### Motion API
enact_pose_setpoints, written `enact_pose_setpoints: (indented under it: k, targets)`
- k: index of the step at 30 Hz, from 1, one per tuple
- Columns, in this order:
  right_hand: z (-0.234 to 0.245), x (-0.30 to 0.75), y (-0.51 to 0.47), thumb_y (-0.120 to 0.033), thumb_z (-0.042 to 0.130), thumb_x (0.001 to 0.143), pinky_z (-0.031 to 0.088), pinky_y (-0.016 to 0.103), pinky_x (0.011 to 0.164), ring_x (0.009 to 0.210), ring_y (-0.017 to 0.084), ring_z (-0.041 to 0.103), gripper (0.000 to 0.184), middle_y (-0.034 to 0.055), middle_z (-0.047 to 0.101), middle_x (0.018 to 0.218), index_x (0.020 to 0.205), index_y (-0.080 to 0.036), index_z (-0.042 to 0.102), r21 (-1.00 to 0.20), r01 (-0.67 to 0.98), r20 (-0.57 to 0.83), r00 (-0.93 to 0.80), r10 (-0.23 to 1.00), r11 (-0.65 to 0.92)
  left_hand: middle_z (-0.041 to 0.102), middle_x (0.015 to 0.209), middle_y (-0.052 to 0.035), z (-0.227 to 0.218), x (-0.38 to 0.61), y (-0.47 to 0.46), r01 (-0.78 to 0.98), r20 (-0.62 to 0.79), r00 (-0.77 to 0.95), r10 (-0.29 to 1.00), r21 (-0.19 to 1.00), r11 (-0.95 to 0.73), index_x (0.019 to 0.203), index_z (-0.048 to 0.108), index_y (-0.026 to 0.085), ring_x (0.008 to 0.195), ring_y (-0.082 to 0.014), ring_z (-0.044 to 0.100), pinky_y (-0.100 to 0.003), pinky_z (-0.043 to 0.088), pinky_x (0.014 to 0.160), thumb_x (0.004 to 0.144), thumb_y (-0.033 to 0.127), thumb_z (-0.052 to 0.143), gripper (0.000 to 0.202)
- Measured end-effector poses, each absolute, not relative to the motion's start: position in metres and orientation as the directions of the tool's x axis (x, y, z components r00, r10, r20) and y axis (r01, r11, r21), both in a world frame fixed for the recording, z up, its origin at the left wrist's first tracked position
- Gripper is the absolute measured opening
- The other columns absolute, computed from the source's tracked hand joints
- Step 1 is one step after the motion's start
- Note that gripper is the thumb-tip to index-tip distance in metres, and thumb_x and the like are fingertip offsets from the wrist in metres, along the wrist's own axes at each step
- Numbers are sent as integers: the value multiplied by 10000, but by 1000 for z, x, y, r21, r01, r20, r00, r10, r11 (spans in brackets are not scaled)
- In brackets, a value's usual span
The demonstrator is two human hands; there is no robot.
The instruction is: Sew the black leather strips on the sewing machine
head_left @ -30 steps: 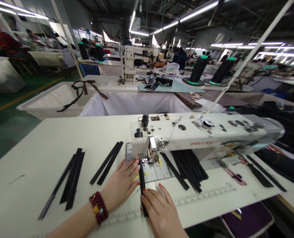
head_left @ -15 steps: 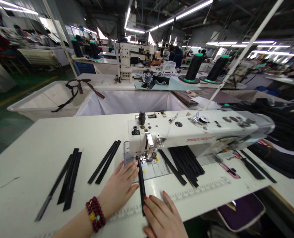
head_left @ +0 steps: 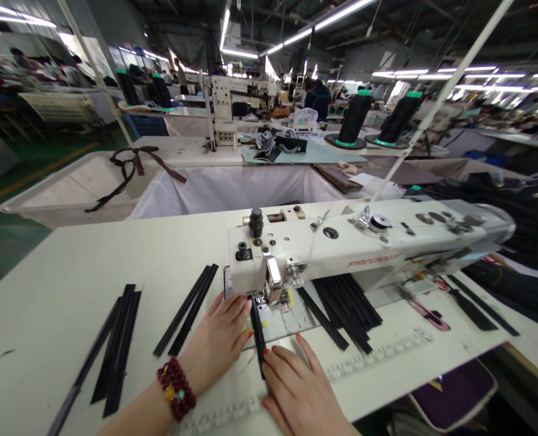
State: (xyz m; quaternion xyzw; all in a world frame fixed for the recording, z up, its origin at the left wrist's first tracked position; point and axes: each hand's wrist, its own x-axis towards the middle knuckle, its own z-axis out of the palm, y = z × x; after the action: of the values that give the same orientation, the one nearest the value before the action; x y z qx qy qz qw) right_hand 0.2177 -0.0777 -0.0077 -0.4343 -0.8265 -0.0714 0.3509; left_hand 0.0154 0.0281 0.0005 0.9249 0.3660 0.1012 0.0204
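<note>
A narrow black strip (head_left: 257, 330) runs from under the presser foot of the white sewing machine (head_left: 342, 245) toward me. My left hand (head_left: 219, 339), with a dark red bead bracelet on the wrist, lies flat on the table with its fingertips against the strip's left side by the needle. My right hand (head_left: 296, 387) rests flat on the strip's near end, fingers stretched out toward the machine. Both hands press on the strip; neither grips it.
Two black strips (head_left: 188, 309) lie left of the needle, and a bundle of black strips (head_left: 114, 351) lies further left. More strips (head_left: 346, 306) are stacked under the machine arm. Pink-handled scissors (head_left: 426, 312) lie at the right. A ruler (head_left: 369, 357) is fixed along the table's front edge.
The strip has fed further under the presser foot, so less of it shows. Both hands have followed it slightly toward the needle. The camera view shifted a little.
</note>
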Motion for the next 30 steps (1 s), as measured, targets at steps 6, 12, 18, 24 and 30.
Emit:
enact_pose_setpoints:
  k: [6,12,18,24,30]
  targets:
    - [-12,218,-67,-323,646,961,112,455,1261,1062,197,640,216,54,731,1137,1107,-166,679,-138,793,595,-413,689,594,678,1251,-151,-1,16,30,668,189,705,684,146,-729,1249,634,140,1284,-323,544,-541,370,1144,983,293,494,337]
    - [-9,216,-56,-300,617,986,114,446,1260,1073,205,629,219,56,728,1133,1134,-153,682,-153,800,562,-413,716,581,681,1236,-160,0,17,31,666,156,716,680,140,-733,1168,666,136,1267,-340,551,-551,380,1131,985,299,508,291]
    - [-8,215,-40,-261,568,1012,79,467,1257,1109,225,604,233,67,718,1146,1173,-131,674,-156,795,541,-428,724,587,680,1229,-151,-1,17,33,665,154,722,675,119,-738,1129,678,148,1282,-341,537,-542,391,1123,977,301,524,265]
    - [-12,214,-23,-169,562,990,199,539,1220,1073,240,607,232,96,692,1190,1194,-121,662,-82,811,507,-467,725,580,675,1226,-143,-2,19,33,680,141,712,688,111,-725,1083,682,159,1289,-347,517,-539,392,1117,951,297,566,224]
    - [-10,208,-10,-66,545,922,348,527,1114,998,275,601,262,112,689,1119,1141,-89,687,9,838,505,-475,721,546,679,1204,-148,-1,22,37,689,131,699,703,142,-711,1075,683,153,1281,-352,517,-560,387,1119,938,285,587,213]
